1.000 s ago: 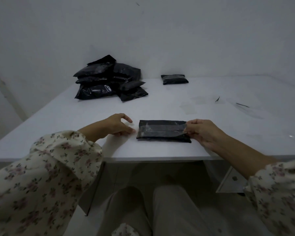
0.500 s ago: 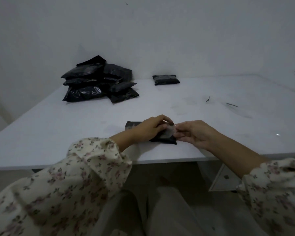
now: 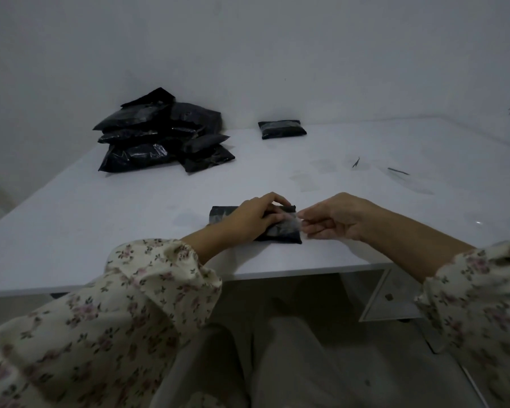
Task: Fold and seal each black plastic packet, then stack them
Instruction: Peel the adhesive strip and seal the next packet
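Observation:
A folded black plastic packet (image 3: 220, 214) lies near the front edge of the white table (image 3: 100, 225). My left hand (image 3: 253, 216) rests flat on top of it, pressing it down, and hides its middle. My right hand (image 3: 333, 217) is at the packet's right end, fingers pinched on a clear strip of tape (image 3: 298, 222) that runs onto the packet. A pile of several black packets (image 3: 159, 136) sits at the back left. One folded black packet (image 3: 281, 129) lies alone at the back centre.
Small dark scraps (image 3: 356, 162) and a thin strip (image 3: 398, 171) lie on the table to the right. A wall stands close behind the table. My knees and a table bracket (image 3: 389, 295) show below the front edge.
My left hand moved from the table beside the packet onto its top. The packet looks shorter and folded over. My right hand stays pinched at the right end.

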The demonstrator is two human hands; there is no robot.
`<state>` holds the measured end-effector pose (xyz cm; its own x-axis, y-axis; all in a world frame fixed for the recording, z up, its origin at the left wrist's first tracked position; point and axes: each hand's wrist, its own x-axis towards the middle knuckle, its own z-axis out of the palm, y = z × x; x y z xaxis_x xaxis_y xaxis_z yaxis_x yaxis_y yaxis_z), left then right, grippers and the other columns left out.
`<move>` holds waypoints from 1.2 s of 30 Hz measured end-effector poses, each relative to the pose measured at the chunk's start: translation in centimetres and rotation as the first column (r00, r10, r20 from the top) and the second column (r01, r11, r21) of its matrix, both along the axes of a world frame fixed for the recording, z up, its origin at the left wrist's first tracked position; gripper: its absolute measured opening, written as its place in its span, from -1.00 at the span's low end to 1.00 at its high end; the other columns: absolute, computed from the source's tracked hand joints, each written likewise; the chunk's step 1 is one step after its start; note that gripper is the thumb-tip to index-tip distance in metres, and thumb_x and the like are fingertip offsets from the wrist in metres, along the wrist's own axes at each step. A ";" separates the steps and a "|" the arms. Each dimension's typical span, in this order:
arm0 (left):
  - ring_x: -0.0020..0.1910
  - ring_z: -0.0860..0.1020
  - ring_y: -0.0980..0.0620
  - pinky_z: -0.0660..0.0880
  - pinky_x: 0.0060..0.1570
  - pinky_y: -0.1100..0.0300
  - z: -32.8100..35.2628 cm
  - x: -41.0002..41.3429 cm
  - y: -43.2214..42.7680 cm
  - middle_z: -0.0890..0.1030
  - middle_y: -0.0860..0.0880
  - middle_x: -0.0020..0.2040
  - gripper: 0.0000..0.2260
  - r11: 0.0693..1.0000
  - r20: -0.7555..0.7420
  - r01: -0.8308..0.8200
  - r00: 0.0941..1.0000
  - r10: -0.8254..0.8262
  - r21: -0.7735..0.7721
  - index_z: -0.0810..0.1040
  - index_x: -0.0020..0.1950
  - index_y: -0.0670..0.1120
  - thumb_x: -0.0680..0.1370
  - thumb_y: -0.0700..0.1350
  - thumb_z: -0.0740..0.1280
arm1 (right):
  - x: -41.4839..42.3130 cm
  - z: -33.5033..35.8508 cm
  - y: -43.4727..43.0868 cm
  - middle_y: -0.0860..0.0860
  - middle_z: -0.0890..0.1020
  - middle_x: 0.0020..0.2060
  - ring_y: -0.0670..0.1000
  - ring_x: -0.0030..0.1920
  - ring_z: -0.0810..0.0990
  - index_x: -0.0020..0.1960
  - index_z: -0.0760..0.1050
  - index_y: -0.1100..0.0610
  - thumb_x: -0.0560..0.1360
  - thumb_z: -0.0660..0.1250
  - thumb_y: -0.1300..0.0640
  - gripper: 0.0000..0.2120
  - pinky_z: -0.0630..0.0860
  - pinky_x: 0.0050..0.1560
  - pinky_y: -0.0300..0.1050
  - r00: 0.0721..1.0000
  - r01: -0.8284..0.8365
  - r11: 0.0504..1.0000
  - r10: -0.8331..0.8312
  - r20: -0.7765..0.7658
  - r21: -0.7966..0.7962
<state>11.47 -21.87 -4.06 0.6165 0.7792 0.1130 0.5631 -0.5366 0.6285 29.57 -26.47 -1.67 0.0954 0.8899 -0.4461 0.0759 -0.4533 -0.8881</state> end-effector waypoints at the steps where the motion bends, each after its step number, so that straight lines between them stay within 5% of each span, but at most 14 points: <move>1: 0.03 0.50 0.16 0.34 -0.11 0.60 0.0 0.0 0.0 0.61 -0.03 0.19 -0.78 1.000 0.002 -0.009 1.000 0.009 -0.005 0.43 0.28 -0.09 0.63 -0.18 0.20 | 0.0 -0.1 0.1 0.16 0.63 -0.27 0.03 -0.31 0.62 -0.03 0.57 0.33 0.44 0.42 0.29 -0.86 0.64 -0.23 -0.11 1.000 -0.005 1.000 0.005 0.016 0.000; 12: 0.05 0.52 0.17 0.32 -0.07 0.61 -0.3 0.2 0.2 0.63 -0.02 0.15 -0.73 1.000 -0.022 -0.016 1.000 0.016 0.004 0.39 0.30 -0.09 0.59 -0.17 0.27 | 0.0 0.0 0.6 0.15 0.59 -0.34 0.00 -0.39 0.56 -0.18 0.56 0.32 0.40 0.47 0.28 -0.88 0.58 -0.37 -0.24 0.978 -0.074 0.996 0.064 0.198 0.048; 21: 0.10 0.55 0.09 0.46 0.19 0.09 -0.6 0.4 0.6 0.58 0.12 0.04 -0.67 0.998 -0.019 0.054 0.998 -0.053 0.035 0.38 0.31 -0.02 0.57 -0.19 0.31 | 0.3 0.3 1.5 0.14 0.62 -0.29 0.01 -0.34 0.60 -0.10 0.58 0.32 0.44 0.45 0.23 -0.85 0.62 -0.28 -0.21 0.938 -0.194 0.981 0.189 0.291 -0.012; 26: 0.10 0.51 0.14 0.40 0.08 0.42 0.1 0.2 0.6 0.57 0.07 0.12 -0.70 0.997 -0.003 0.041 0.999 -0.041 -0.058 0.39 0.30 -0.06 0.58 -0.18 0.31 | 0.0 0.4 1.5 0.12 0.59 -0.27 0.01 -0.29 0.57 -0.13 0.58 0.28 0.46 0.41 0.22 -0.89 0.56 -0.24 -0.19 0.955 -0.198 0.978 0.179 0.235 0.063; 30: 0.09 0.48 0.18 0.32 -0.03 0.55 0.8 -0.2 0.6 0.54 0.15 0.08 -0.75 0.995 -0.037 0.035 0.999 -0.039 -0.089 0.42 0.21 -0.02 0.55 -0.11 0.35 | -0.5 0.6 1.5 0.06 0.59 -0.26 -0.04 -0.23 0.53 -0.17 0.57 0.24 0.48 0.35 0.21 -0.89 0.46 -0.18 -0.25 0.922 -0.235 0.951 0.153 0.357 0.201; 36: 0.08 0.55 0.05 0.42 0.15 0.16 0.8 0.0 0.3 0.62 0.02 0.14 -0.94 0.989 0.026 0.008 1.000 -0.005 -0.145 0.42 0.06 0.00 0.60 -0.07 0.26 | -1.1 1.0 1.4 0.13 0.62 -0.16 0.01 -0.08 0.59 -0.12 0.56 0.29 0.50 0.31 0.23 -0.88 0.50 -0.04 -0.23 0.911 -0.315 0.889 0.186 0.367 0.332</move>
<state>11.47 -21.58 -3.21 0.6201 0.7844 0.0147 0.5429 -0.4426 0.7137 28.48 -25.09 -0.68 -0.0756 0.9955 -0.0575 0.4469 -0.0177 -0.8944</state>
